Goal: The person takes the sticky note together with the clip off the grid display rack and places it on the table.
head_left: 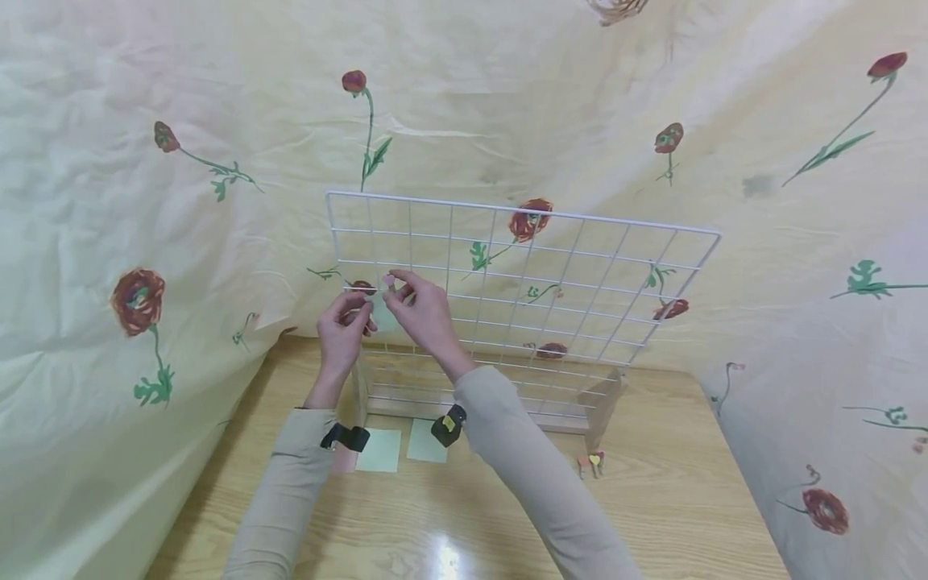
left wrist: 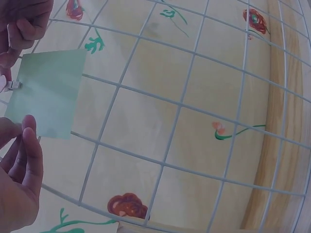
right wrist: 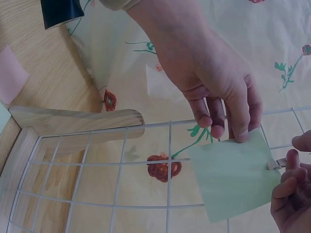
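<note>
A pale green paper square (left wrist: 48, 94) stands against the white wire grid (head_left: 551, 274). My left hand (head_left: 342, 332) pinches one edge of it between thumb and fingers; in the left wrist view the left hand (left wrist: 19, 179) is at its lower edge. My right hand (head_left: 426, 314) holds a small clothespin (head_left: 389, 281) with a pink top. In the right wrist view the clothespin (right wrist: 277, 164) meets the paper's edge, with the right hand (right wrist: 290, 196) at the frame's side. Whether it also grips a wire I cannot tell.
On the wooden table lie two more green paper squares (head_left: 379, 451) (head_left: 428, 441) and a pink one (head_left: 345, 459), partly behind the left wrist camera. Several small clothespins (head_left: 594, 462) lie at the right. Wooden feet (head_left: 603, 411) hold the grid; flowered cloth (head_left: 493, 129) hangs behind.
</note>
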A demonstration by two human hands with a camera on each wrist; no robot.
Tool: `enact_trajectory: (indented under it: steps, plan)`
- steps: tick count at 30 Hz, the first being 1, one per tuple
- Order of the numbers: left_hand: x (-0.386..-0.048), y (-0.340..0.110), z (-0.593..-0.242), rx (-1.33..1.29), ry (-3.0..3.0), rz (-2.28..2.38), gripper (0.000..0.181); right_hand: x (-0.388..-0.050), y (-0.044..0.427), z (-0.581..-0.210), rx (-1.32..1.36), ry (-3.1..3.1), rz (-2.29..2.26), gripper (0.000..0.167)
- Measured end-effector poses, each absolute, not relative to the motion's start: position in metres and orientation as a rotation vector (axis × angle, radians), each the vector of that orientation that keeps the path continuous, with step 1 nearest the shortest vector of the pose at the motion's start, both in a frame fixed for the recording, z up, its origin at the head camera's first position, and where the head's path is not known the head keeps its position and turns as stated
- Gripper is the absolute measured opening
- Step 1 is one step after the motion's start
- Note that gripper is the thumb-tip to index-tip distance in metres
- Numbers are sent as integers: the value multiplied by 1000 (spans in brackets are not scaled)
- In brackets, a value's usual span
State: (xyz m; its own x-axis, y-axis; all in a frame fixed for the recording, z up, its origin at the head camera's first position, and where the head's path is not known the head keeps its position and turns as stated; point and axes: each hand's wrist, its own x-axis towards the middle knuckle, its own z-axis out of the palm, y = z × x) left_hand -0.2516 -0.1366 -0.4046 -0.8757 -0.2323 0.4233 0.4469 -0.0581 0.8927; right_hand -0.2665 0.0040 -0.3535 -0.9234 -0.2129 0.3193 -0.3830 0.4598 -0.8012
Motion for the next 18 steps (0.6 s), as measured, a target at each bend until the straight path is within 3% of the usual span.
enact_trajectory:
  steps: [18]
  plan:
    - [-255,-134,-405,-224,-1683,-2056,14,-268,4,-358,545,-2444,1486,13]
